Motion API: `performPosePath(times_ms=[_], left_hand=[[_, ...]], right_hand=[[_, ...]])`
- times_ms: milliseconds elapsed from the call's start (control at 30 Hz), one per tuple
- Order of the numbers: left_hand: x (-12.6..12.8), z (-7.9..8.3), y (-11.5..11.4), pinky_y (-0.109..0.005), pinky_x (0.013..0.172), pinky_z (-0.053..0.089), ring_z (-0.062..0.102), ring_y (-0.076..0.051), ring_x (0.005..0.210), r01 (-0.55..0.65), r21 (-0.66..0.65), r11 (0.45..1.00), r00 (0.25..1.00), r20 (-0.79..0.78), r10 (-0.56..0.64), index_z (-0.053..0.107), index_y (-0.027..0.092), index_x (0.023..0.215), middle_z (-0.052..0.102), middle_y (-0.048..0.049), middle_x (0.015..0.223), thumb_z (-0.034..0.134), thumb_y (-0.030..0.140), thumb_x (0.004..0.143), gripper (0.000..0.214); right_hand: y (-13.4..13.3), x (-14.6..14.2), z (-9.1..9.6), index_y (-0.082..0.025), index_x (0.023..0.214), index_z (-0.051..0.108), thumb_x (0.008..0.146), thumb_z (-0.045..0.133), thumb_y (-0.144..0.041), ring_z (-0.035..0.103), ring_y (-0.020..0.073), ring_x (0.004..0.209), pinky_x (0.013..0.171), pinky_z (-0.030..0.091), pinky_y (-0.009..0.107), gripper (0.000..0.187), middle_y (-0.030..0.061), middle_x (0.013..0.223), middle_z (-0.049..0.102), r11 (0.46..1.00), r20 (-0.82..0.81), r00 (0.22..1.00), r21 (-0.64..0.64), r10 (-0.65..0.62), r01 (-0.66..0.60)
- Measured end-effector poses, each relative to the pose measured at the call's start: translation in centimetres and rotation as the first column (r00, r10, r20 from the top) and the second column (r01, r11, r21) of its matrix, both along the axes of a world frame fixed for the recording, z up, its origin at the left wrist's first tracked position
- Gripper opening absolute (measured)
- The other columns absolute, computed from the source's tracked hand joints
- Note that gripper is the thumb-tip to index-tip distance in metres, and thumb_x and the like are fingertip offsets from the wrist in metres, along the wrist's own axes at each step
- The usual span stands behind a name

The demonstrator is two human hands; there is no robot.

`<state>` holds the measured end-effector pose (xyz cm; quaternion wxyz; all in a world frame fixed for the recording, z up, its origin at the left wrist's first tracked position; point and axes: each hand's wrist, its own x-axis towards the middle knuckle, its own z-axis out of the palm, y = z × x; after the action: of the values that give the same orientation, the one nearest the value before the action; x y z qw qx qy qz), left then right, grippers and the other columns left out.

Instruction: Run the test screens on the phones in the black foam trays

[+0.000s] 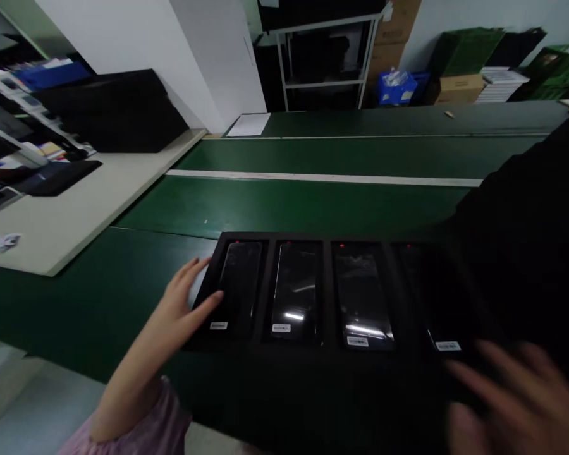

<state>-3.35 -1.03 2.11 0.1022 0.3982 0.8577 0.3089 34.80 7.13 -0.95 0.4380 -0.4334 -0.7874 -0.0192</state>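
A black tray [329, 303] lies on the green surface in front of me, with several dark, glossy smartphones in separate slots. Each phone, such as the leftmost phone [241, 278], bears a small white barcode label near its lower edge. My left hand [177, 316] grips the tray's left end, thumb over the top beside the leftmost phone and fingers along the outer side. At lower right, my right hand [516, 398] is blurred, fingers apart and holding nothing visible, close to the rightmost phone [439, 297]. That phone is mostly in shadow.
A white side table [123, 183] borders the green bench [284, 205] on the left. Behind stand a metal rack [325, 82], a blue bin [396, 88] and green crates [464, 50]. A large black shape [535, 234], its kind unclear, fills the right side.
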Motion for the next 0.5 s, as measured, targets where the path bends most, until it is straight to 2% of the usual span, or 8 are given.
performPosePath(times_ms=[33, 67, 100, 133, 233, 333, 433, 500], left_hand=[[0.7, -0.3, 0.6, -0.06, 0.129, 0.032, 0.036, -0.04, 0.159, 0.053, -0.08, 0.995, 0.998, -0.02, -0.055, 0.059, 0.017, 0.146, 0.045, -0.0196, 0.167, 0.063, 0.059, 0.076, 0.082], [1.5, -0.6, 1.3, -0.062, 0.128, 0.032, 0.03, -0.043, 0.161, 0.083, -0.169, 0.982, 0.995, -0.046, -0.092, 0.055, 0.016, 0.152, 0.038, -0.0213, 0.171, 0.065, 0.057, 0.077, 0.086], [2.3, -0.7, 2.1, -0.065, 0.127, 0.032, 0.026, -0.047, 0.162, 0.081, -0.258, 0.963, 0.991, -0.082, -0.106, 0.049, 0.014, 0.157, 0.03, -0.0235, 0.174, 0.067, 0.054, 0.078, 0.091], [3.1, -0.7, 2.8, -0.068, 0.125, 0.033, 0.024, -0.05, 0.161, 0.056, -0.329, 0.943, 0.986, -0.132, -0.105, 0.044, 0.014, 0.161, 0.025, -0.0251, 0.175, 0.07, 0.05, 0.079, 0.093], [4.5, 0.0, 4.6, -0.073, 0.119, 0.039, 0.026, -0.055, 0.159, -0.008, -0.455, 0.891, 0.967, -0.229, -0.108, 0.034, 0.018, 0.167, 0.016, -0.0259, 0.177, 0.076, 0.041, 0.082, 0.098], [4.3, 0.7, 5.4, -0.071, 0.119, 0.04, 0.027, -0.055, 0.158, -0.01, -0.469, 0.883, 0.975, -0.2, -0.095, 0.028, 0.018, 0.169, 0.011, -0.0259, 0.178, 0.076, 0.036, 0.084, 0.099], [3.8, 0.9, 5.7, -0.066, 0.124, 0.037, 0.027, -0.054, 0.159, -0.012, -0.401, 0.916, 0.982, -0.178, -0.066, 0.024, 0.01, 0.169, 0.01, -0.0303, 0.176, 0.074, 0.034, 0.088, 0.097], [3.8, 0.8, 6.0, -0.067, 0.125, 0.034, 0.025, -0.054, 0.159, -0.027, -0.384, 0.923, 0.982, -0.183, -0.047, 0.024, 0.009, 0.169, 0.011, -0.0309, 0.176, 0.072, 0.034, 0.091, 0.094]], right_hand=[[-0.6, -1.7, 0.2, -0.039, 0.144, 0.059, 0.102, 0.051, -0.025, 0.037, 0.0324, 0.158, 0.107, 0.059, 0.055, 0.045, -0.005, 0.162, 0.052, 0.992, 0.078, 0.989, -0.012, 0.123, -0.123], [-1.0, -3.4, 0.4, -0.032, 0.136, 0.065, 0.103, 0.053, -0.024, 0.034, 0.0318, 0.159, 0.108, 0.059, 0.052, 0.036, -0.0005, 0.16, 0.053, 0.97, 0.138, 0.96, -0.058, 0.243, -0.237], [-1.4, -5.2, 0.5, -0.026, 0.131, 0.067, 0.104, 0.054, -0.026, 0.031, 0.0323, 0.161, 0.108, 0.06, 0.052, 0.03, 0.0046, 0.16, 0.053, 0.952, 0.167, 0.938, -0.1, 0.303, -0.29], [-1.5, -6.8, 0.5, -0.021, 0.129, 0.068, 0.106, 0.052, -0.029, 0.028, 0.0337, 0.162, 0.107, 0.061, 0.052, 0.03, 0.0087, 0.161, 0.052, 0.944, 0.202, 0.925, -0.143, 0.322, -0.297], [-1.3, -10.7, -0.2, -0.008, 0.128, 0.072, 0.109, 0.043, -0.037, 0.027, 0.043, 0.161, 0.106, 0.06, 0.061, 0.045, 0.0207, 0.161, 0.05, 0.959, 0.254, 0.936, -0.208, 0.245, -0.195], [-0.4, -13.0, -0.9, 0.002, 0.128, 0.072, 0.106, 0.044, -0.04, 0.028, 0.048, 0.159, 0.113, 0.054, 0.066, 0.054, 0.0267, 0.162, 0.047, 0.955, 0.261, 0.941, -0.258, 0.214, -0.145], [0.6, -14.4, -1.1, 0.007, 0.133, 0.068, 0.1, 0.05, -0.036, 0.029, 0.0486, 0.159, 0.118, 0.05, 0.065, 0.057, 0.0272, 0.166, 0.041, 0.936, 0.233, 0.946, -0.321, 0.223, -0.142], [1.2, -15.1, -0.9, 0.01, 0.136, 0.065, 0.096, 0.051, -0.033, 0.029, 0.0478, 0.159, 0.12, 0.048, 0.063, 0.06, 0.0257, 0.167, 0.039, 0.92, 0.208, 0.951, -0.366, 0.227, -0.14]])
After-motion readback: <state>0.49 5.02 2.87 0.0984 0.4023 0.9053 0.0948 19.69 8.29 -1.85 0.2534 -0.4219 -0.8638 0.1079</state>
